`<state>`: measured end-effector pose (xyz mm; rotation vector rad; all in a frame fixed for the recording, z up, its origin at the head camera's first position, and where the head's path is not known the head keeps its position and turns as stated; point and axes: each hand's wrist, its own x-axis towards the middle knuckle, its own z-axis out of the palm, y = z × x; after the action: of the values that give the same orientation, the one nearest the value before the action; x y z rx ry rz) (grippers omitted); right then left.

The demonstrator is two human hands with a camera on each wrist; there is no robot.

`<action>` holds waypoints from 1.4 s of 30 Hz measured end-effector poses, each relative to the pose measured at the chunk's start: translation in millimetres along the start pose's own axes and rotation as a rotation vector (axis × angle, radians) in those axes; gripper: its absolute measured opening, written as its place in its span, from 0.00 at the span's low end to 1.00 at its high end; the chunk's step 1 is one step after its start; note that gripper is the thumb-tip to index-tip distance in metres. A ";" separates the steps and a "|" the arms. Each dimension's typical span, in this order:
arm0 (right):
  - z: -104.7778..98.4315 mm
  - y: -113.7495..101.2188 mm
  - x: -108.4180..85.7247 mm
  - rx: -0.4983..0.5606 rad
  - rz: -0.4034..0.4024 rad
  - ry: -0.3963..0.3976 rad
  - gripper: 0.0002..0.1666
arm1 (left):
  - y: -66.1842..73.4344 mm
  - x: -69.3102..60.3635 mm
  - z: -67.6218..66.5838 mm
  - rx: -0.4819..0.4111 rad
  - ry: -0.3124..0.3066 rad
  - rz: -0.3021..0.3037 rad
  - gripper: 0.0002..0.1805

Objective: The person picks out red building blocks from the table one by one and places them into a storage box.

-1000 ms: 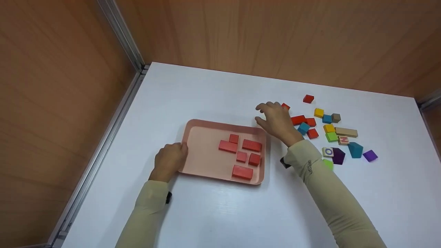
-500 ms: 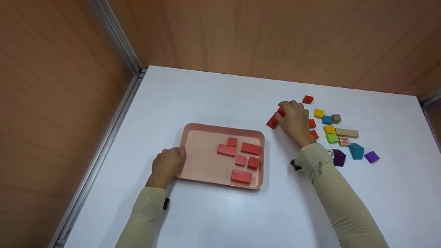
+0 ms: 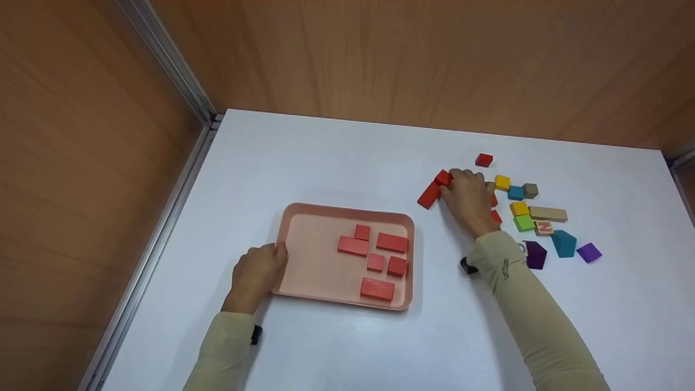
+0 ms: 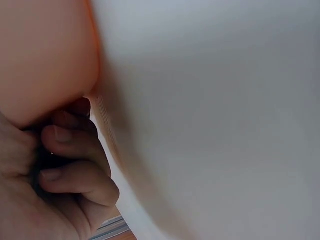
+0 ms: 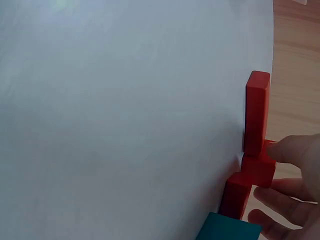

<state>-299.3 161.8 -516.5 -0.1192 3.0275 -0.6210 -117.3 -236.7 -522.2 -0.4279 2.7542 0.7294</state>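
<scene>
My left hand (image 3: 256,274) grips the left rim of a pink tray (image 3: 312,252), fingers curled under its edge in the left wrist view. Inside the tray lie several red wooden blocks (image 3: 378,289). Right of it, my right hand (image 3: 470,200) hovers low over a cluster of blocks, thumb and fingers spread apart. In the right wrist view its thumb is at a red cube (image 5: 259,170), with fingertips just below. A long red block (image 3: 429,195) stands beside the cube. Another red block (image 5: 235,195) and a teal block (image 5: 227,227) continue the row; my hand hides them in the head view.
A lone red block (image 3: 484,160) lies farther back. To the right are yellow blocks (image 3: 502,182), a tan plank (image 3: 548,214), a green block (image 3: 524,223), a teal piece (image 3: 564,244) and purple pieces (image 3: 589,252). Wooden panels (image 3: 407,65) border the white table.
My right hand has moved right from beside the tray to the block cluster, uncovering the long red block, then drew slightly back from the red cube. My left hand keeps hold of the tray.
</scene>
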 end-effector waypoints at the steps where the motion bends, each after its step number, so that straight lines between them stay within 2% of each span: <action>1: 0.3 0.4 -0.1 0.006 -0.001 0.000 0.30 | -0.1 -0.6 -0.1 0.000 0.002 0.000 0.28; 5: -0.4 0.8 -1.7 0.033 -0.001 0.018 0.28 | -0.1 -2.0 -0.5 0.009 0.018 0.010 0.28; 9: -3.7 -4.6 -7.6 0.056 0.005 0.041 0.28 | -0.6 -2.8 -1.3 0.012 0.009 0.001 0.28; 14: -9.6 -19.5 -21.4 0.081 -0.042 0.079 0.29 | -0.8 -1.6 -3.0 0.005 0.006 0.001 0.28; 22: -13.8 -56.4 -52.5 0.124 -0.258 0.121 0.33 | -0.7 -1.0 -2.7 0.041 0.019 0.026 0.27; 32: -4.8 -98.9 -84.4 0.155 -0.543 0.130 0.24 | -2.4 1.0 -1.4 0.029 0.018 0.025 0.27; 42: 12.5 -130.3 -105.7 0.138 -0.658 0.024 0.21 | -2.3 0.7 -1.7 0.019 -0.007 -0.002 0.27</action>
<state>-184.6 46.4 -473.1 -1.1308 2.9160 -0.8570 -117.4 -239.7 -522.0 -0.4236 2.7514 0.7030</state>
